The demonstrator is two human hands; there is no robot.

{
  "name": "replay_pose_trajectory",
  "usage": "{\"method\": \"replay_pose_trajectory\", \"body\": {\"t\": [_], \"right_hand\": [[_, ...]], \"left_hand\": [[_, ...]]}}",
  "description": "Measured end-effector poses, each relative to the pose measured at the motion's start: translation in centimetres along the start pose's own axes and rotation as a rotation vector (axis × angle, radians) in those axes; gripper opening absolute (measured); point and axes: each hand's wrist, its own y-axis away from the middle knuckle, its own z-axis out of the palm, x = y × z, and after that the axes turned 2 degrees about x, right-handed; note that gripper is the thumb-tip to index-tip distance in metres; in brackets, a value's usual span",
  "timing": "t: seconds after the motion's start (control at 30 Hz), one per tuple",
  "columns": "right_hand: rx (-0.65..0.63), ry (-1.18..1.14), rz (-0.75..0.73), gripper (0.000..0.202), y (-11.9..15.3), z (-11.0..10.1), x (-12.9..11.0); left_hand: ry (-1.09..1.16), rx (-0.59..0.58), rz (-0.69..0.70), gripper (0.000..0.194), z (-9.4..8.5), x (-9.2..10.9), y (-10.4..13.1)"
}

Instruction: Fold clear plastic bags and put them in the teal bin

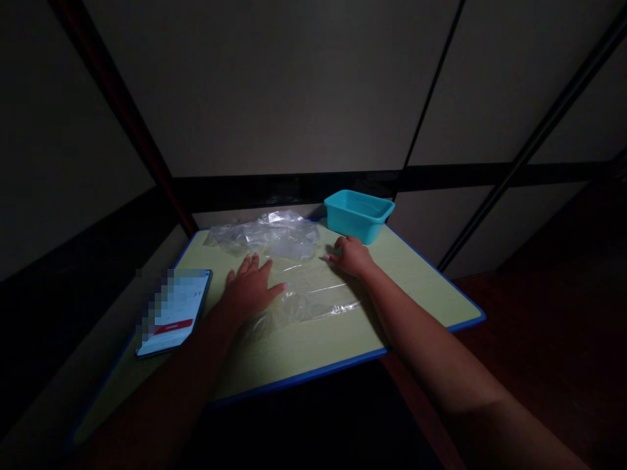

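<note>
My left hand (249, 287) lies with fingers spread on a clear plastic bag (318, 297) laid out flat on the table. Over at the bag's right side is my right hand (351, 256), its fingers bent and the thumb apart from them, with nothing visible between them. It touches or hovers just above the plastic; I cannot tell which. Behind both hands is a crumpled heap of clear plastic (274, 232); whether it is part of the same bag is unclear.
A turquoise plastic basin (357, 215) stands at the table's back right, just beyond my right hand. A phone or tablet (179, 310) with a lit screen lies at the left. The pale table (421, 287) has a blue edge. Cabinet panels (294, 85) rise behind it.
</note>
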Motion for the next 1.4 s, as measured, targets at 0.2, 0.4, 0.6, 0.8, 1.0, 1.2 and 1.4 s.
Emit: {"method": "replay_pose_trajectory", "body": {"t": [0.2,0.4,0.6,0.8,1.0,1.2,1.4], "right_hand": [[-0.024,0.008,0.001,0.054,0.1,0.2,0.2],[-0.129,0.007,-0.053,0.055,0.1,-0.2,0.0],[-0.18,-0.057,-0.122,0.046,0.0,-0.3,-0.2],[-0.19,-0.182,-0.129,0.034,0.0,-0.2,-0.2],[-0.247,-0.467,-0.157,0.014,-0.2,0.5,-0.3],[-0.295,-0.625,-0.183,0.009,-0.3,0.7,-0.3],[-0.307,-0.617,-0.201,0.008,-0.3,0.9,-0.2]], "left_hand": [[-0.022,-0.073,-0.001,0.076,0.2,-0.3,-0.2],[-0.007,-0.125,-0.011,0.078,0.0,-0.4,-0.1],[0.018,-0.116,0.005,0.079,0.0,-0.5,0.0],[0.032,-0.105,0.003,0.08,0.0,-0.5,0.0],[0.02,-0.088,0.018,0.081,0.3,-0.6,-0.1],[0.024,-0.115,0.012,0.082,0.1,-0.6,0.0],[0.03,-0.116,0.025,0.083,0.2,-0.6,-0.2]]}}
